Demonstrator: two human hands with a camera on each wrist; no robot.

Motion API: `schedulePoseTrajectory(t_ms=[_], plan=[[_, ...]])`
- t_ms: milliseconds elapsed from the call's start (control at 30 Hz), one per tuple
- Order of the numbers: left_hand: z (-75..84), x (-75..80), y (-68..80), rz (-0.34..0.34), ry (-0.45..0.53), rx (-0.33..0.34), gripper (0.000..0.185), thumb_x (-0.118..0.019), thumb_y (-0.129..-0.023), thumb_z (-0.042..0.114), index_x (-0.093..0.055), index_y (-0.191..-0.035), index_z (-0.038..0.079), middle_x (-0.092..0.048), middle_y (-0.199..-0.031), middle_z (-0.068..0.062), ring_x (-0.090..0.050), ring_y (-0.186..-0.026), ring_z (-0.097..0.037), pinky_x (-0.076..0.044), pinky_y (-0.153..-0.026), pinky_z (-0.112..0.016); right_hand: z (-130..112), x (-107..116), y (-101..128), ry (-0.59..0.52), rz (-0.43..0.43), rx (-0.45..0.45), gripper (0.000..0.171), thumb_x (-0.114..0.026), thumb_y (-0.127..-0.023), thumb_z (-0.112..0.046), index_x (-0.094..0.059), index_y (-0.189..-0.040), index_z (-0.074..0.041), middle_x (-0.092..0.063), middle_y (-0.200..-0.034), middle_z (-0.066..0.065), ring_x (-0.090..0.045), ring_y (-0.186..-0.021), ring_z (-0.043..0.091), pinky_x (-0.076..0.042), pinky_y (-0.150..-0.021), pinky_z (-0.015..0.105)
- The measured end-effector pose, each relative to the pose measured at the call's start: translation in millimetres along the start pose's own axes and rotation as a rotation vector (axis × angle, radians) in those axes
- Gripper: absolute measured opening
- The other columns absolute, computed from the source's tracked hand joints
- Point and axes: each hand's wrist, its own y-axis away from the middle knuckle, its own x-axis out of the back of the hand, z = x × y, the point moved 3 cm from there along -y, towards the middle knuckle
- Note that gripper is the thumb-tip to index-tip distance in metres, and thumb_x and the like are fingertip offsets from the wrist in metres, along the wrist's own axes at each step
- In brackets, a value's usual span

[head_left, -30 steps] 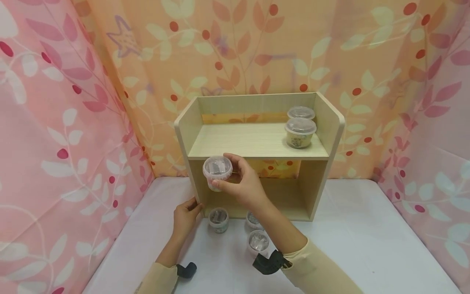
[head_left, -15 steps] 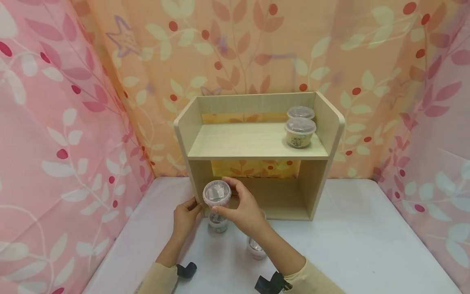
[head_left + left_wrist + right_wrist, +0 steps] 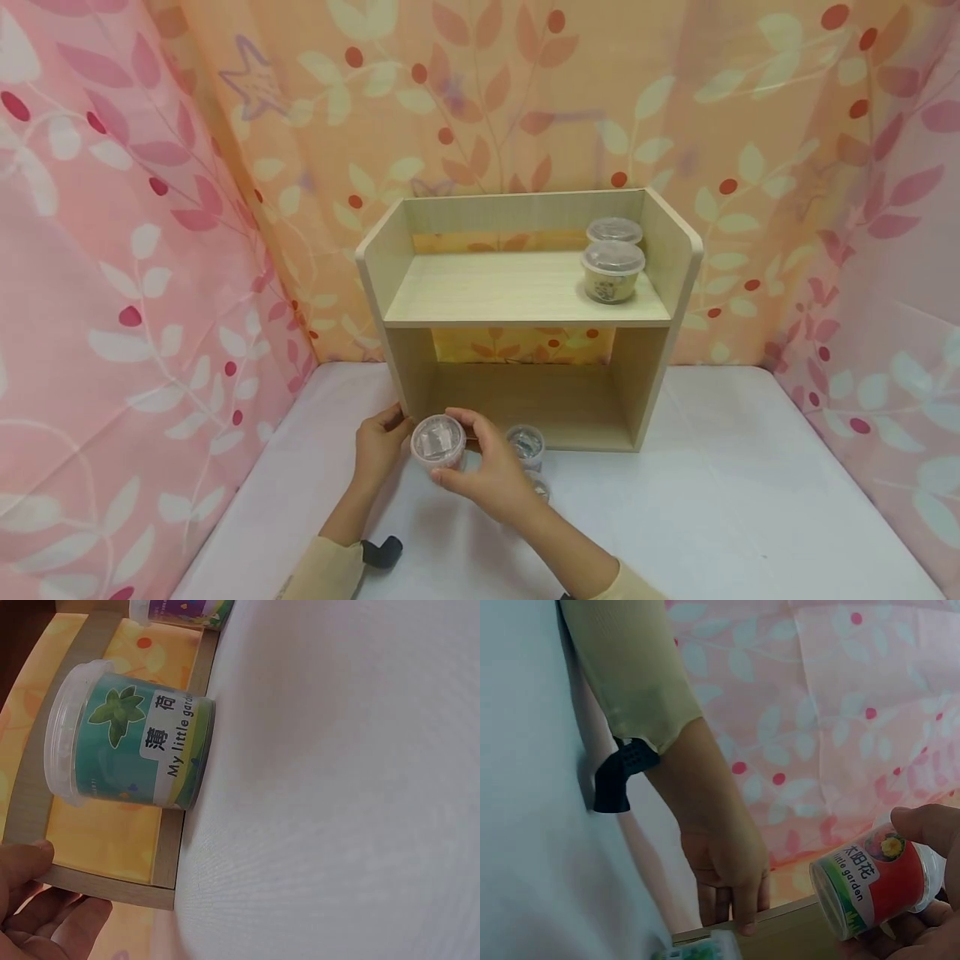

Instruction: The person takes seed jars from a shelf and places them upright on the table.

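My right hand holds a small red-labelled plastic tub with a clear lid, thumb on one side and fingers on the other. In the head view this tub is in front of the shelf's lower left corner. My left hand grips the front edge of the left side panel of the wooden shelf. A teal-labelled tub stands on the table near the left hand; the held tub hides it in the head view. A purple-labelled tub shows partly at the left wrist view's top.
Two lidded tubs, a nearer one and a farther one, stand on the upper board's right end. Another tub stands before the shelf, and one more is partly behind my right hand. White cloth covers the table.
My right hand has lowered the red-labelled tub from near the upper board's front edge to the shelf's lower left corner, covering the tub standing there. The left hand has stayed on the shelf panel.
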Motion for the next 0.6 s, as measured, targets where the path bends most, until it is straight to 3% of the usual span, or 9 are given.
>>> schedulePoseTrajectory(t_ms=[333, 600], plan=[[0.3, 1.4, 1.4, -0.011, 0.002, 0.003, 0.037, -0.078, -0.092, 0.014, -0.071, -0.126, 0.002, -0.074, -0.118, -0.015, -0.073, -0.109, -0.029, -0.059, -0.088, -0.03, 21, -9, 9, 0.024, -0.045, -0.019, 0.079, -0.088, -0.08, -0.024, -0.049, -0.148, -0.015, -0.06, -0.136, 0.003, -0.06, -0.121, 0.027, -0.051, -0.103, 0.04], [-0.8, 1.1, 0.1, -0.008, -0.017, -0.002, 0.035, -0.078, -0.092, 0.015, -0.073, -0.125, 0.006, -0.076, -0.116, -0.012, -0.073, -0.109, -0.026, -0.058, -0.089, -0.027, 33, -15, 10, 0.067, -0.058, -0.017, 0.081, -0.088, -0.079, -0.019, -0.048, -0.147, -0.005, -0.059, -0.139, 0.011, -0.06, -0.122, 0.03, -0.052, -0.103, 0.042]])
